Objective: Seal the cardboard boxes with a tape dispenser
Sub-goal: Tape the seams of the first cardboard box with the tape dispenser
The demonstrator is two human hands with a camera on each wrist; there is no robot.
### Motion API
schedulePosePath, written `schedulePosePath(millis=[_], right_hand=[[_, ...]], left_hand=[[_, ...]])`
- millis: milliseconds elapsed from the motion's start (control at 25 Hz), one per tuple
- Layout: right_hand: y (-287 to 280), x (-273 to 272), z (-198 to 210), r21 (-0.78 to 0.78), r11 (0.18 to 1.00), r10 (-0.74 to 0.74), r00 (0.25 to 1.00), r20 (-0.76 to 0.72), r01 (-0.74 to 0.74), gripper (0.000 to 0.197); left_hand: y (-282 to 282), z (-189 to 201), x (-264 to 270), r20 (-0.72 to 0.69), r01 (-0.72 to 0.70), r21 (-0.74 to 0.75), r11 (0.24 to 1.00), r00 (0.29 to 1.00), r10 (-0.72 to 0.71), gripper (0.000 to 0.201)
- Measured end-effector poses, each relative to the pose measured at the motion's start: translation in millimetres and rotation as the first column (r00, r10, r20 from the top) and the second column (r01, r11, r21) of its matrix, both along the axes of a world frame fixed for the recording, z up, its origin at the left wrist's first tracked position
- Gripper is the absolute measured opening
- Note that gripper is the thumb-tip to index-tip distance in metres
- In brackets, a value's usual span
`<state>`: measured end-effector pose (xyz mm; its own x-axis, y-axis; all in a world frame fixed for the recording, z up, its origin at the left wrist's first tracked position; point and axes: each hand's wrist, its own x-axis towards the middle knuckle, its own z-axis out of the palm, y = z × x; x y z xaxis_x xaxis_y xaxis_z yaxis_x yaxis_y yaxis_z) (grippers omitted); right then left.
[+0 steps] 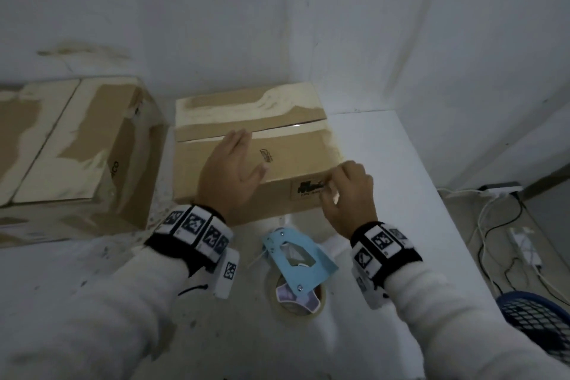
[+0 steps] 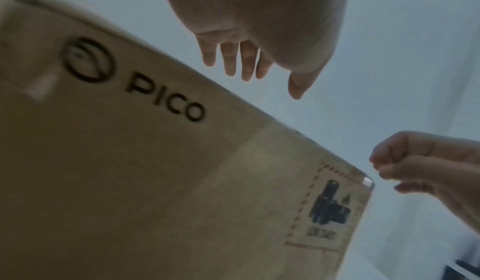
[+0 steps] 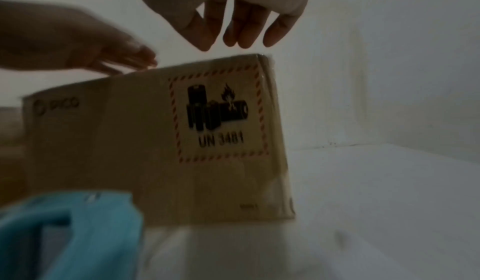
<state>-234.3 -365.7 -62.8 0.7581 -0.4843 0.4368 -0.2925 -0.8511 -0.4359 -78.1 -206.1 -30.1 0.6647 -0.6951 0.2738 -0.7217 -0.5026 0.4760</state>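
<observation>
The smaller cardboard box (image 1: 290,160) stands mid-table with a slit showing between its top flaps; shiny tape covers its right end. My left hand (image 1: 237,160) lies flat and straight-fingered over the top near the seam. My right hand (image 1: 336,191) hovers at the near right corner, fingers loosely bent, with nothing seen in them. In the right wrist view its fingers (image 3: 233,34) hang just above that box (image 3: 155,145) corner. The blue tape dispenser (image 1: 296,259) lies on the table between my wrists, untouched. A larger box (image 1: 68,145) sits to the left.
The white table (image 1: 385,148) ends at the right, close to the small box. Walls close in behind and to the right. On the floor at the right lie cables with a power strip (image 1: 499,190) and a blue mesh basket (image 1: 536,318).
</observation>
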Motion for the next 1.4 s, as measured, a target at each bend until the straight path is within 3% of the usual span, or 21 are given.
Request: schedulePosePath(millis=[80,240,320,440,520,640,760,880,1040,1240,1320,1400], right_hand=[[-3.6,23.0,14.8,0.097,0.992,-0.090,0.994,0.064,0.083,0.025],[-10.6,39.1,9.1,0.224,0.966,-0.096,0.984,-0.150,0.129,0.054],[-10.6,39.1,-1.3,0.243,0.958,-0.114,0.978,-0.175,0.155,0.061],[-5.5,39.2,-4.0,0.320,0.929,-0.174,0.982,-0.067,0.186,0.060],[0.7,39.0,0.5,0.432,0.882,-0.218,0.976,0.020,0.188,0.050],[5.4,39.9,1.7,0.683,0.707,-0.371,0.919,0.133,0.187,0.042],[-3.1,44.5,4.1,0.876,0.474,-0.506,0.842,0.187,0.090,0.047],[-7.6,42.9,10.1,0.926,0.376,-0.503,0.843,0.189,0.017,0.050],[-9.9,39.4,17.0,0.921,0.389,-0.386,0.912,0.138,0.025,0.050],[-29.9,45.0,29.0,0.792,0.575,-0.287,0.957,-0.041,0.206,0.045],[-40.4,48.0,30.7,0.681,0.685,-0.231,0.964,-0.135,0.259,0.039],[-51.3,52.8,33.7,0.627,0.732,-0.163,0.962,-0.218,0.266,0.032]], left_hand=[[21.7,-2.8,12.7,-0.036,-0.079,-0.006,0.997,0.996,0.079,0.070],[52.3,-16.5,26.3,0.003,-0.165,0.240,0.957,0.986,0.169,0.080],[58.2,-21.9,26.5,0.020,-0.177,0.272,0.946,0.984,0.179,0.087],[60.6,-17.8,23.5,-0.154,-0.266,0.210,0.941,0.941,0.301,0.078],[62.7,-15.2,25.2,-0.274,-0.281,0.158,0.947,0.909,0.315,0.080],[65.7,-10.8,32.2,-0.449,-0.304,0.000,0.953,0.851,0.271,0.094],[66.3,-0.5,42.0,-0.676,-0.361,-0.158,0.919,0.718,0.166,0.093],[70.9,3.4,49.3,-0.759,-0.327,-0.179,0.928,0.646,0.081,0.091],[74.3,5.8,56.5,-0.768,-0.305,-0.169,0.937,0.637,0.069,0.083],[78.3,20.3,84.9,-0.702,-0.226,-0.083,0.971,0.705,0.104,0.045],[76.3,25.9,98.5,-0.691,-0.167,0.011,0.986,0.712,0.128,0.051],[72.8,29.6,112.5,-0.667,-0.102,0.102,0.990,0.730,0.144,0.062]])
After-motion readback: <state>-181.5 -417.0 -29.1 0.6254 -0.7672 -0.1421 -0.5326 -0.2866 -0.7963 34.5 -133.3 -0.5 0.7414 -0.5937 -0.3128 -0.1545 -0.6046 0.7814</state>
